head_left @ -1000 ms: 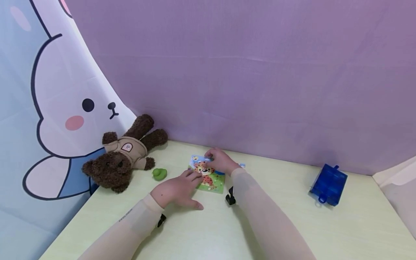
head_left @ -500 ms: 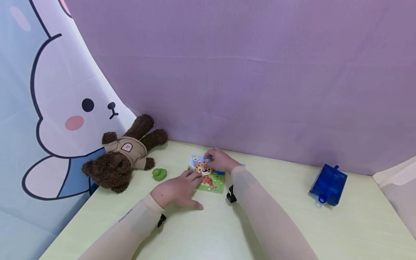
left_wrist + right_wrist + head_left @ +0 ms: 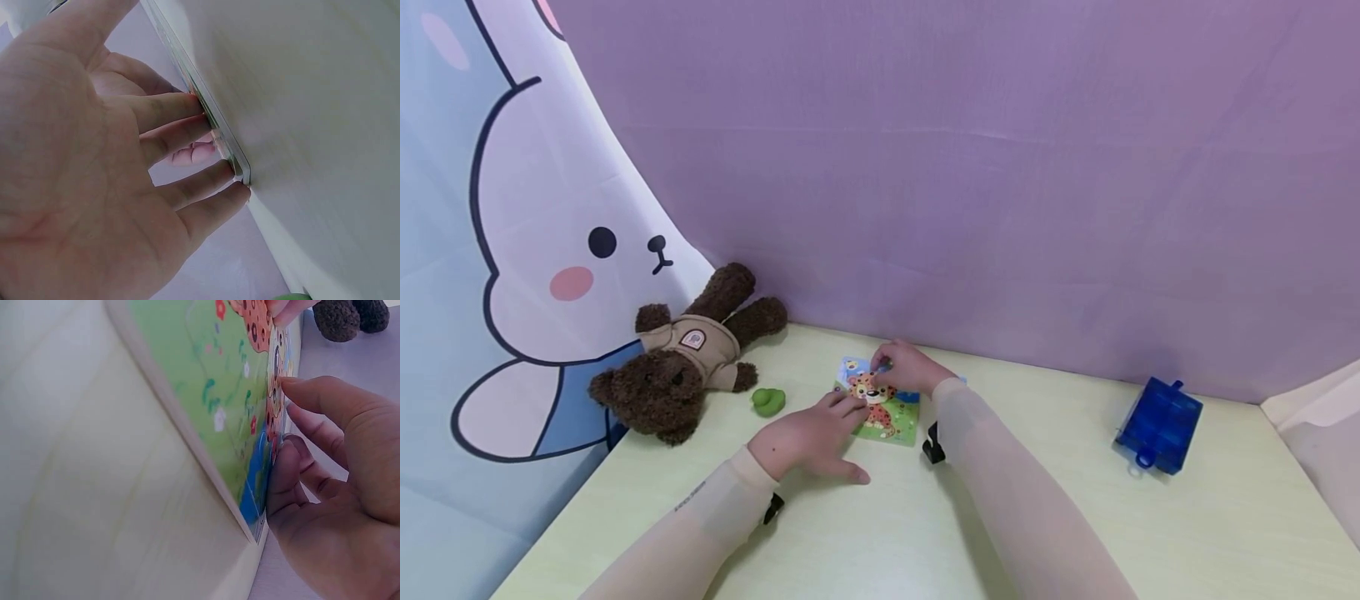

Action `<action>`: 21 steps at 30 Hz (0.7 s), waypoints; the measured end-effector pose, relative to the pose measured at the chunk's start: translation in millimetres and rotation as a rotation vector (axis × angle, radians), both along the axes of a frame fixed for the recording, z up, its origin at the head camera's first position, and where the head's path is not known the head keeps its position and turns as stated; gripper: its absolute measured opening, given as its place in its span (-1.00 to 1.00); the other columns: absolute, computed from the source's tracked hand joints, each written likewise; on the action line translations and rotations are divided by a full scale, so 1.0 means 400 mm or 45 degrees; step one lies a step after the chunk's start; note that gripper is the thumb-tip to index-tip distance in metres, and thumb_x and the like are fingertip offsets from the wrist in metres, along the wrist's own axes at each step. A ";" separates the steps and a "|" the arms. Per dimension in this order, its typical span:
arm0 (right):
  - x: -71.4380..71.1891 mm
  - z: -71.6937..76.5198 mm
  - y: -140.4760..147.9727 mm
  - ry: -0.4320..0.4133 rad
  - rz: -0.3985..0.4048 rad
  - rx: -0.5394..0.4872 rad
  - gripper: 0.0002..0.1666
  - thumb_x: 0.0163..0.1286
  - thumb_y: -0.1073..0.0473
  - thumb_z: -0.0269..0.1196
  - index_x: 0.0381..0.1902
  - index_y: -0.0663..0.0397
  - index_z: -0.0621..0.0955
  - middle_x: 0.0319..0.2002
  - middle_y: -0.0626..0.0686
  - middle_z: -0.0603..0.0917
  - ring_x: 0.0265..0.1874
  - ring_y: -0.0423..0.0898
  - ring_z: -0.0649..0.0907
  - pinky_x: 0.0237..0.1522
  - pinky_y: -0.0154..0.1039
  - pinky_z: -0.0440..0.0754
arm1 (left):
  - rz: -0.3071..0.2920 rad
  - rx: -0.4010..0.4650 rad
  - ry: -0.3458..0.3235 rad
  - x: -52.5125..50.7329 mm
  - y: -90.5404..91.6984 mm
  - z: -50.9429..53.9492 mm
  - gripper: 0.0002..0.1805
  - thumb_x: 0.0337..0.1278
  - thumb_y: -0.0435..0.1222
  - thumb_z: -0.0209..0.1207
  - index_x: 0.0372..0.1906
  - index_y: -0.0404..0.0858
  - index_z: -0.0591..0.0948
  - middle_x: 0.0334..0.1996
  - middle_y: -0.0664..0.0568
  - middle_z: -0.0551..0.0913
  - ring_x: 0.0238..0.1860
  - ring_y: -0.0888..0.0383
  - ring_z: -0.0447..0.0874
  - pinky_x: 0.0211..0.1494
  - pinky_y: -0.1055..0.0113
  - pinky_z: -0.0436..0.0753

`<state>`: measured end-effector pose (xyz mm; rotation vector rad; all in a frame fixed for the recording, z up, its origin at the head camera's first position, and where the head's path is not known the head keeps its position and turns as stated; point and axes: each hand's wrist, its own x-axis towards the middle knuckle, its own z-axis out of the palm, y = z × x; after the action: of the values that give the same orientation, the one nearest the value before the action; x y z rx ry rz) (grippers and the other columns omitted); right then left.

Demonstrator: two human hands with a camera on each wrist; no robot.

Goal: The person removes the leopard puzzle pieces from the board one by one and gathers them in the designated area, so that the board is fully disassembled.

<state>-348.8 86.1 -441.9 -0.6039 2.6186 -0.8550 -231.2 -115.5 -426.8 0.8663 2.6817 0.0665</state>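
A square picture board with a spotted cub on green and blue point(image 3: 898, 431) lies flat on the table. My left hand point(image 3: 808, 439) rests its fingertips on the board's left side, thumb spread over the tabletop; in the left wrist view its straight fingers touch the board's edge point(image 3: 226, 140). Over the board's upper part, my right hand point(image 3: 915, 372) pinches a small dark bluish piece point(image 3: 885, 364), mostly covered by the fingers. The right wrist view has the right hand point(image 3: 356, 469) against the printed surface point(image 3: 206, 394), its thumb tip on the cub's face.
A green rubber toy point(image 3: 768, 402) sits left of the board. Farther left lies a brown teddy bear point(image 3: 703, 346) in a beige shirt. On the right is a blue translucent container point(image 3: 1161, 427). A purple cloth point(image 3: 962, 192) hangs behind the table.
The right fingers have shifted slightly, and more of the small dark piece shows between them. A light-blue item behind the right wrist is more covered. My left hand has stayed in place.
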 end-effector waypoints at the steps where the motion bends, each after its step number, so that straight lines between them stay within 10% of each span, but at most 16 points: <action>1: -0.001 -0.001 0.000 0.000 0.000 0.004 -0.68 0.48 0.07 0.40 0.12 -0.01 0.67 0.22 0.08 0.58 0.17 0.02 0.59 0.33 0.03 0.64 | 0.001 0.000 -0.001 0.000 0.000 0.000 0.15 0.23 0.41 0.27 0.69 -0.21 0.23 0.70 -0.05 0.22 0.72 -0.23 0.09 0.72 -0.04 0.37; 21: -0.006 0.016 -0.002 -0.005 0.046 0.072 -0.70 0.47 0.09 0.39 0.11 -0.05 0.67 0.26 0.06 0.55 0.22 0.02 0.55 0.41 0.03 0.59 | 0.012 0.005 -0.016 0.003 0.003 0.004 0.16 0.23 0.41 0.28 0.70 -0.20 0.22 0.71 -0.04 0.19 0.73 -0.23 0.07 0.72 -0.06 0.37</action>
<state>-351.2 85.4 -435.3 -0.6314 2.6108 -0.7681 -230.2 -114.5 -425.3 0.8515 2.6753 0.0791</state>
